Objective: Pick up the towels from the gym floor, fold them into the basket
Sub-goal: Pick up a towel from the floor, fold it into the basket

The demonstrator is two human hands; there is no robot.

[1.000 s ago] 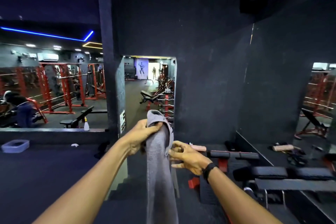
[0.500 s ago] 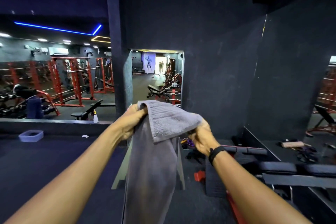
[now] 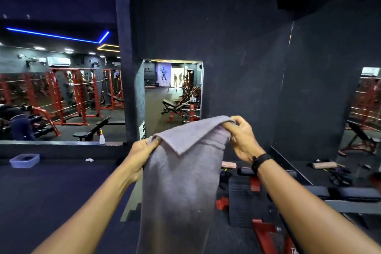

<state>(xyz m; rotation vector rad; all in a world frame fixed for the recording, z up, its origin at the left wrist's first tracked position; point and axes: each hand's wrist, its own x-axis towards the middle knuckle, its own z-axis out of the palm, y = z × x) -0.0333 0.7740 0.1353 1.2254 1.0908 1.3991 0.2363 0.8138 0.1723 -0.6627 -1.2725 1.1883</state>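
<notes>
A grey towel (image 3: 181,179) hangs in front of me at chest height, its top edge stretched between both hands and one corner flopped forward in a triangle. My left hand (image 3: 140,150) pinches the top left corner. My right hand (image 3: 240,138), with a black band at the wrist, grips the top right corner, a little higher. The towel's lower end runs out of the frame at the bottom. A pale blue plastic basket (image 3: 24,160) sits on the dark floor far to the left, by the low wall.
A dark pillar (image 3: 132,68) and black wall stand straight ahead, with mirrors either side. A black and red bench (image 3: 247,198) and loose gear lie on the floor to the right. A spray bottle (image 3: 102,137) stands on the low ledge. A small white scrap (image 3: 89,159) lies left.
My hands have drawn apart, spreading the towel's top edge wider. My right hand took hold of the right corner and lifted it; a second ago it was only reaching for the bunched towel.
</notes>
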